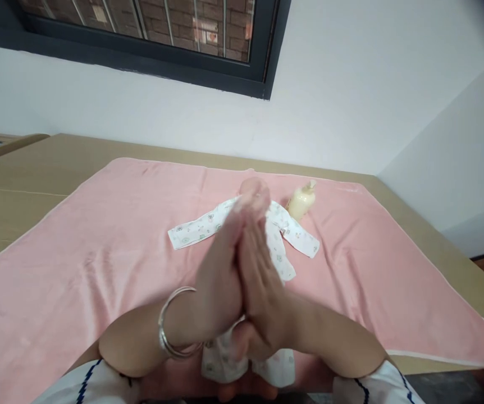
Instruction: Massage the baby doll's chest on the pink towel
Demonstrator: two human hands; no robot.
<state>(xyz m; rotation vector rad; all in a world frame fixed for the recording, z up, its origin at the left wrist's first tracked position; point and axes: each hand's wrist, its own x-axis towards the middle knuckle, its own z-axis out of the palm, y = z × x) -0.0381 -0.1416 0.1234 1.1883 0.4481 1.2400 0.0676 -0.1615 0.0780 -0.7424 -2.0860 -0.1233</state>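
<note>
My left hand (220, 280), with thin bangles (163, 328) on its wrist, is pressed palm to palm against my right hand (265, 286). The fingers of both are stretched out and point away from me, slightly blurred. Whether anything lies between the palms is hidden. Beneath them, a white printed baby outfit (282, 255) lies with its sleeves spread, on what looks like a baby doll. Part of a rounded, skin-coloured head (248, 184) shows beyond my fingertips, and small feet (229, 391) stick out at the near end. My hands cover the middle of the outfit.
A pale yellow pump bottle (301, 201) is beside the right-hand sleeve. Everything rests on a wrinkled pink blanket (111, 241) over a wooden surface (18, 179). A white wall (330, 112) and a dark-framed window (263, 84) stand behind.
</note>
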